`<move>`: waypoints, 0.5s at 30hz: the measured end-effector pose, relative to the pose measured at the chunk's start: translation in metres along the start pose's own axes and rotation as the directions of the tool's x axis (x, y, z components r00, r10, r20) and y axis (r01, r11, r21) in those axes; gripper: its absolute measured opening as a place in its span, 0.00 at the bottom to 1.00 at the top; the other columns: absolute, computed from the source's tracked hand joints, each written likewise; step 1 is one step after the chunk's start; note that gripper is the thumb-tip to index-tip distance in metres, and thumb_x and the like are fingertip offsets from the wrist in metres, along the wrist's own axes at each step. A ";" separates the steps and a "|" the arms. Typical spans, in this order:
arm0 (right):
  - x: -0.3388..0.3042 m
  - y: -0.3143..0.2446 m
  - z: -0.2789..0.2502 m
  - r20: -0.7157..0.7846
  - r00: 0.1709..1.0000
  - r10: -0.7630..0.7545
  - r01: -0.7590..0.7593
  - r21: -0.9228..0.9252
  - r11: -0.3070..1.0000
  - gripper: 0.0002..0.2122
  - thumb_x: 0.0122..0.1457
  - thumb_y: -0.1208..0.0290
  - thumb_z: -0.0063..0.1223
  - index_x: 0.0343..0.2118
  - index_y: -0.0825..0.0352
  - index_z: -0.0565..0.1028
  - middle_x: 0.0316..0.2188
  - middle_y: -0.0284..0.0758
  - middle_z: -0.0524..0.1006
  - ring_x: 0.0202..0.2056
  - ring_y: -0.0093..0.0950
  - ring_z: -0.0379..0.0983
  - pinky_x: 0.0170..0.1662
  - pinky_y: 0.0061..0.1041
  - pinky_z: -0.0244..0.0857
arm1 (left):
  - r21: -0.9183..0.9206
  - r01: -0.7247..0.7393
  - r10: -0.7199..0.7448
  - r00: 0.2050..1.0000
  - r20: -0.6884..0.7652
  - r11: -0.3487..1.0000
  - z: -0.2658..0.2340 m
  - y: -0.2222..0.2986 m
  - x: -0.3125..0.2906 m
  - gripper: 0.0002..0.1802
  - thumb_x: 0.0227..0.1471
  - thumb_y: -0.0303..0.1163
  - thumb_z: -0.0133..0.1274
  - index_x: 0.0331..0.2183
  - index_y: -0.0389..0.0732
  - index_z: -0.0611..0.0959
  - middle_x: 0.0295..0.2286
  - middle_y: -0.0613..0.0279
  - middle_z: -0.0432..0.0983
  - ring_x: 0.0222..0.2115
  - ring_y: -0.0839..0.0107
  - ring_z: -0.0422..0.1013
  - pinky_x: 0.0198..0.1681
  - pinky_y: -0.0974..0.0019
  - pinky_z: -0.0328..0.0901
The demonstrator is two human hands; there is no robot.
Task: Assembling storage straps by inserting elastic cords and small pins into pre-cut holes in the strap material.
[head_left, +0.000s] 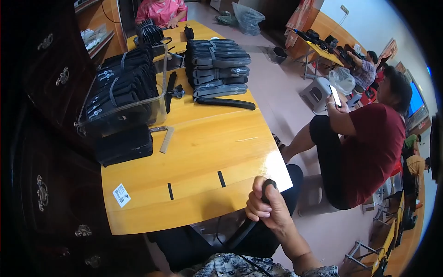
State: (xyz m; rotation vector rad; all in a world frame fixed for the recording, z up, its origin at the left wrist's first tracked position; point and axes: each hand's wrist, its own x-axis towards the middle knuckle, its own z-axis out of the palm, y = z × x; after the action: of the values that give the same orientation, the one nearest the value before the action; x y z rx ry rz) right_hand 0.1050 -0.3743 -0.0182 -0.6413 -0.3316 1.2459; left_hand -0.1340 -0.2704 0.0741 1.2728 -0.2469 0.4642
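Observation:
My right hand (267, 205) is raised just off the table's near right corner, its fingers wrapped round a black padded strap (243, 232). One end of the strap pokes out above the fist beside the thumb, and the rest slants down toward my lap. My left hand is out of the picture. Nearest to the fist on the yellow table (194, 152) are two short black strips (221, 179), lying apart near the front edge. A single black strap (226, 103) lies farther back, in front of a pile of grey and black straps (219, 69) tied in bundles.
A clear plastic bin (161, 92) with tied black bundles stands at the left. Before it lie a black folded stack (124, 147) and a beige strip (166, 140). A seated person in dark red (374, 143) holds a phone at the right. Someone in pink (161, 11) sits at the far end.

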 end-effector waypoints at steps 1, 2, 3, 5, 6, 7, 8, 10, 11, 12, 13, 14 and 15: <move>0.000 -0.001 0.005 0.003 1.000 -0.006 0.006 0.009 1.000 0.15 0.60 0.56 0.51 0.29 0.62 0.63 0.11 0.22 0.55 0.12 0.13 0.50 0.20 0.19 0.58 | 0.091 0.061 -0.051 0.993 -0.107 0.994 -0.005 -0.024 0.009 0.19 0.56 0.40 0.48 0.46 0.39 0.72 0.37 0.60 0.73 0.33 0.63 0.71 0.40 0.60 0.64; -0.001 -0.001 0.010 0.029 0.999 -0.040 0.040 -0.024 0.999 0.14 0.60 0.59 0.51 0.30 0.63 0.63 0.12 0.24 0.56 0.12 0.14 0.51 0.21 0.20 0.58 | 0.173 0.130 -0.092 0.973 -0.213 0.976 -0.011 -0.048 0.016 0.19 0.55 0.40 0.50 0.44 0.37 0.73 0.35 0.60 0.74 0.32 0.65 0.70 0.41 0.63 0.63; -0.002 0.001 0.009 0.045 0.996 -0.071 0.074 -0.059 0.996 0.12 0.60 0.61 0.52 0.31 0.64 0.64 0.13 0.25 0.58 0.12 0.15 0.52 0.21 0.20 0.59 | 0.235 0.207 -0.126 0.940 -0.318 0.950 -0.016 -0.075 0.021 0.20 0.54 0.41 0.53 0.42 0.35 0.73 0.34 0.61 0.74 0.32 0.66 0.70 0.41 0.66 0.63; -0.003 0.007 0.013 0.067 0.993 -0.097 0.101 -0.047 0.994 0.08 0.58 0.72 0.53 0.33 0.66 0.65 0.18 0.29 0.64 0.15 0.15 0.57 0.23 0.21 0.61 | 0.211 0.423 -0.331 0.871 -0.363 0.881 -0.018 -0.118 0.023 0.30 0.50 0.42 0.59 0.47 0.30 0.69 0.40 0.51 0.71 0.43 0.68 0.68 0.48 0.67 0.61; -0.001 0.011 0.011 0.089 0.992 -0.092 0.100 -0.086 0.991 0.08 0.58 0.73 0.54 0.33 0.66 0.65 0.18 0.29 0.65 0.16 0.15 0.59 0.23 0.19 0.61 | 0.218 0.435 -0.339 0.865 -0.370 0.874 -0.018 -0.129 0.021 0.30 0.50 0.42 0.59 0.47 0.30 0.69 0.40 0.51 0.71 0.43 0.68 0.68 0.48 0.67 0.61; 0.000 0.013 0.011 0.108 0.990 -0.092 0.106 -0.131 0.986 0.08 0.57 0.75 0.54 0.33 0.67 0.65 0.19 0.29 0.65 0.17 0.15 0.60 0.24 0.18 0.61 | 0.154 0.444 -0.388 0.874 -0.294 0.883 -0.019 -0.136 0.020 0.29 0.51 0.41 0.58 0.47 0.31 0.69 0.39 0.52 0.71 0.41 0.68 0.69 0.47 0.67 0.61; 0.000 0.013 0.012 0.113 0.991 -0.077 0.093 -0.140 0.986 0.08 0.57 0.76 0.54 0.34 0.67 0.65 0.21 0.29 0.67 0.19 0.15 0.63 0.24 0.15 0.60 | 0.089 0.456 -0.430 0.877 -0.215 0.886 -0.020 -0.142 0.018 0.28 0.52 0.40 0.57 0.47 0.31 0.69 0.38 0.54 0.72 0.40 0.68 0.69 0.47 0.68 0.62; 0.000 0.015 0.009 0.102 0.991 -0.085 0.103 -0.187 0.977 0.08 0.58 0.75 0.54 0.35 0.67 0.65 0.22 0.29 0.68 0.20 0.16 0.65 0.26 0.15 0.61 | 0.086 0.520 -0.488 0.838 -0.244 0.850 -0.018 -0.149 0.015 0.26 0.52 0.38 0.57 0.47 0.32 0.70 0.37 0.55 0.72 0.38 0.69 0.69 0.46 0.68 0.62; 0.000 0.015 0.008 0.092 0.992 -0.090 0.110 -0.244 0.964 0.08 0.58 0.75 0.53 0.36 0.67 0.66 0.22 0.30 0.68 0.22 0.16 0.66 0.27 0.15 0.62 | 0.077 0.573 -0.535 0.799 -0.273 0.816 -0.018 -0.151 0.013 0.25 0.52 0.37 0.57 0.47 0.33 0.70 0.36 0.57 0.72 0.37 0.69 0.69 0.45 0.69 0.63; 0.000 0.010 0.011 0.045 0.997 -0.058 0.068 -0.268 0.961 0.11 0.57 0.74 0.55 0.39 0.67 0.65 0.31 0.32 0.69 0.29 0.17 0.67 0.31 0.15 0.63 | 0.166 0.560 -0.514 0.820 -0.252 0.812 -0.021 -0.149 0.015 0.22 0.54 0.37 0.55 0.46 0.34 0.72 0.34 0.54 0.75 0.36 0.64 0.73 0.42 0.66 0.65; 0.004 0.007 0.008 0.045 0.997 -0.056 0.066 -0.256 0.964 0.11 0.57 0.74 0.55 0.39 0.67 0.65 0.31 0.32 0.69 0.29 0.17 0.67 0.31 0.15 0.63 | 0.169 0.570 -0.523 0.813 -0.256 0.804 -0.022 -0.147 0.020 0.22 0.54 0.37 0.55 0.46 0.34 0.72 0.34 0.54 0.75 0.36 0.64 0.73 0.42 0.66 0.65; 0.010 0.004 0.006 0.008 0.981 -0.193 0.175 -0.466 0.867 0.13 0.56 0.74 0.57 0.40 0.66 0.65 0.35 0.33 0.68 0.31 0.17 0.67 0.33 0.16 0.63 | 0.299 0.563 -0.471 0.819 -0.328 0.771 -0.024 -0.142 0.027 0.21 0.54 0.37 0.54 0.45 0.34 0.72 0.34 0.52 0.75 0.36 0.60 0.74 0.41 0.64 0.66; 0.010 0.001 0.004 0.000 0.943 -0.333 0.251 -0.658 0.710 0.15 0.54 0.74 0.58 0.41 0.66 0.65 0.40 0.34 0.67 0.34 0.18 0.67 0.34 0.16 0.64 | 0.421 0.552 -0.409 0.827 -0.385 0.720 -0.024 -0.138 0.034 0.20 0.55 0.38 0.54 0.44 0.34 0.73 0.35 0.49 0.76 0.37 0.57 0.75 0.40 0.62 0.67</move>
State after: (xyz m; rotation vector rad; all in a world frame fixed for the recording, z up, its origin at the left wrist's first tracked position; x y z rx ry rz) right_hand 0.1051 -0.3632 -0.0172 -1.2095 -0.7586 0.7543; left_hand -0.0418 -0.2712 -0.0369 1.7151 0.4817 0.2371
